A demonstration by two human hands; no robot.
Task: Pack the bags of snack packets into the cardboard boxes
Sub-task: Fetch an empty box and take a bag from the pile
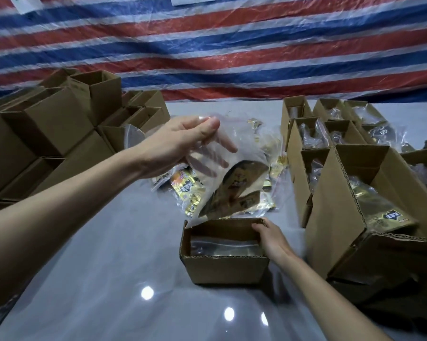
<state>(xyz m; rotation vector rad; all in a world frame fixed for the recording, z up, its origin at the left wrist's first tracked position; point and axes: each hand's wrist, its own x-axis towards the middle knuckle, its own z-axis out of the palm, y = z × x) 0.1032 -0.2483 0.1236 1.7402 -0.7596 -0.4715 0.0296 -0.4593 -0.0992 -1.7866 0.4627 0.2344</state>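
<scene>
My left hand (180, 146) pinches the top of a clear plastic bag of gold snack packets (232, 190), which hangs just above a small open cardboard box (222, 267) on the grey table. Inside that box lies another clear bag (224, 247). My right hand (269, 239) grips the box's right wall, fingers over the rim. Behind the box a loose pile of bagged gold packets (190, 190) lies on the table.
Empty open cardboard boxes (59, 134) are stacked at the left. Rows of open boxes holding bagged packets (355, 193) stand at the right. A red, white and blue striped tarp (232, 45) hangs behind the grey table (109, 267).
</scene>
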